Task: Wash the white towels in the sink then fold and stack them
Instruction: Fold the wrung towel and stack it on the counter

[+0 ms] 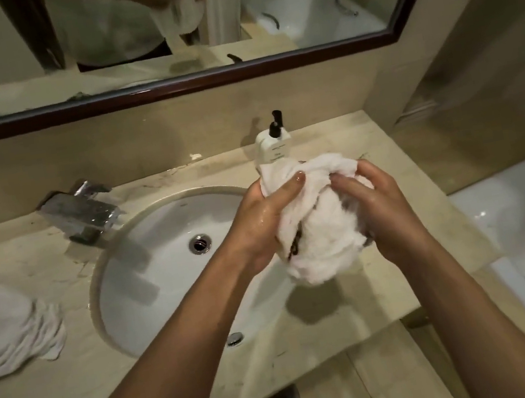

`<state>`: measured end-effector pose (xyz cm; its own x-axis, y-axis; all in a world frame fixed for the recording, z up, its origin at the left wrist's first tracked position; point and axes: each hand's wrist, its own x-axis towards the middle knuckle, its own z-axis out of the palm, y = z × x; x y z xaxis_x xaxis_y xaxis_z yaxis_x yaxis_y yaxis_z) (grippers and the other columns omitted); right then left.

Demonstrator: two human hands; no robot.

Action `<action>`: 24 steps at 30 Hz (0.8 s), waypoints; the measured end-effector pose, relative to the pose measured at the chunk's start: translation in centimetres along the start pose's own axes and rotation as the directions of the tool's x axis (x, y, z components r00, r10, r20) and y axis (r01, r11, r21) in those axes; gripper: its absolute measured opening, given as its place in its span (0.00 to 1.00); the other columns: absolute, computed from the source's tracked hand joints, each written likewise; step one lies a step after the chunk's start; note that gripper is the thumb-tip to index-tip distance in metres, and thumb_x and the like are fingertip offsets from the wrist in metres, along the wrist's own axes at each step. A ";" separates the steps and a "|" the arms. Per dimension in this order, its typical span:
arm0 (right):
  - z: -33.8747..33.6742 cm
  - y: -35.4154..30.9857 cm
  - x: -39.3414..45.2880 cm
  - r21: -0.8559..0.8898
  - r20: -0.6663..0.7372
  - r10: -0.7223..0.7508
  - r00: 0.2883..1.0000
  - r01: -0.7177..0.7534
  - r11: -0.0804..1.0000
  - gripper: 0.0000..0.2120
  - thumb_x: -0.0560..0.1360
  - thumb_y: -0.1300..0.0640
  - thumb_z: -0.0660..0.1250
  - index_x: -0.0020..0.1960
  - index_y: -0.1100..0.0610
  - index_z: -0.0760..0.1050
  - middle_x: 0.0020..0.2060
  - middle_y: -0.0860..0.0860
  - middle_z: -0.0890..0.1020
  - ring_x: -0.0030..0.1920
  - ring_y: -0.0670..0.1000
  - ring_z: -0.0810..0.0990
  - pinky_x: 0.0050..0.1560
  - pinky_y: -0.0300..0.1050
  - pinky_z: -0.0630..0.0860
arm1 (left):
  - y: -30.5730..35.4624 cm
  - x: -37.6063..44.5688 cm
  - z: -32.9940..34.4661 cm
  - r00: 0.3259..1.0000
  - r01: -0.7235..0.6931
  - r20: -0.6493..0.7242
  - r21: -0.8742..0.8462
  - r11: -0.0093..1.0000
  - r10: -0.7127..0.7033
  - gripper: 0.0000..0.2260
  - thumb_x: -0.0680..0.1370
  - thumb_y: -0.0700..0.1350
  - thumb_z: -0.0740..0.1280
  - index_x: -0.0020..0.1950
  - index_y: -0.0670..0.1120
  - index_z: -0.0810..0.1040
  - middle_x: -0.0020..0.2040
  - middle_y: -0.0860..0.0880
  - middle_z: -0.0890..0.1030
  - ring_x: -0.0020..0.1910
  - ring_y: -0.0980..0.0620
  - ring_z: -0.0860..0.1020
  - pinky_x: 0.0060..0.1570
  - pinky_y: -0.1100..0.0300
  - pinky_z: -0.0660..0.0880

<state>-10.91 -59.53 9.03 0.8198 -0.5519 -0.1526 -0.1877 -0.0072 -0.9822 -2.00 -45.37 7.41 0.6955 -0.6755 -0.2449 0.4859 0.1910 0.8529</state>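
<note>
White towel bunched up, held in the air above the right rim of the sink, over the worktop. Left hand grips its left side, fingers curled over the cloth. Right hand grips the right side, fingers curled in. Soap bottle just behind. Tap left of sink. More towels heaped at far left of worktop.

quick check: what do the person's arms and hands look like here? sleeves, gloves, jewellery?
Both forearms are bare to the frame edge: no sleeves, gloves, watch or bracelets visible. The left hand looks wet and glossy, with a pale polished thumbnail. The right hand shows no rings on its visible fingers.
</note>
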 end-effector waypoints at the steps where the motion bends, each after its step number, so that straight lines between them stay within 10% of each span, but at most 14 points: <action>1: -0.7 0.4 0.1 -0.005 -0.020 0.002 1.000 -0.002 1.000 0.07 0.78 0.56 0.69 0.53 0.59 0.79 0.46 0.57 0.86 0.45 0.55 0.85 0.46 0.52 0.80 | -0.3 0.4 0.6 0.999 0.031 -0.006 -0.042 0.999 -0.031 0.14 0.81 0.42 0.66 0.65 0.37 0.77 0.56 0.38 0.83 0.53 0.43 0.83 0.53 0.52 0.80; 5: -3.8 2.9 1.0 -0.033 -0.120 0.081 0.990 -0.085 0.996 0.09 0.76 0.52 0.73 0.45 0.55 0.76 0.34 0.58 0.82 0.33 0.53 0.80 0.34 0.44 0.74 | -1.8 2.3 2.5 0.975 0.081 -0.185 -0.218 0.973 -0.122 0.15 0.82 0.42 0.65 0.66 0.36 0.76 0.44 0.41 0.82 0.39 0.47 0.79 0.39 0.57 0.77; 9: -6.4 6.0 1.8 0.030 -0.145 0.204 0.968 -0.202 0.979 0.06 0.76 0.61 0.68 0.50 0.52 0.80 0.45 0.56 0.84 0.41 0.51 0.84 0.42 0.44 0.78 | -2.9 4.0 3.5 0.958 0.094 -0.233 -0.304 0.948 -0.170 0.17 0.82 0.43 0.66 0.69 0.38 0.75 0.41 0.45 0.82 0.35 0.52 0.80 0.41 0.56 0.77; 17: -5.2 8.0 2.9 -0.206 0.160 0.088 0.983 -0.053 0.977 0.15 0.75 0.56 0.70 0.60 0.46 0.78 0.53 0.48 0.79 0.51 0.42 0.79 0.47 0.35 0.73 | 0.7 6.2 5.1 0.995 -0.089 -0.061 -0.157 0.984 0.080 0.13 0.83 0.42 0.63 0.64 0.36 0.74 0.42 0.45 0.81 0.38 0.51 0.80 0.39 0.57 0.76; 24: -6.8 11.7 5.7 -0.333 0.084 0.138 0.987 -0.103 0.937 0.32 0.74 0.51 0.76 0.73 0.49 0.67 0.68 0.52 0.69 0.65 0.49 0.72 0.64 0.47 0.72 | -0.8 8.1 3.5 0.988 -0.007 -0.154 -0.113 0.994 -0.011 0.19 0.77 0.42 0.72 0.65 0.34 0.77 0.50 0.39 0.81 0.48 0.43 0.80 0.52 0.49 0.74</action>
<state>-12.14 -68.47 -2.63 0.8286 -0.4755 -0.2954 -0.4404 -0.2278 -0.8684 1.37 -53.45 6.37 0.7636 -0.5594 -0.3226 0.5380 0.2748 0.7969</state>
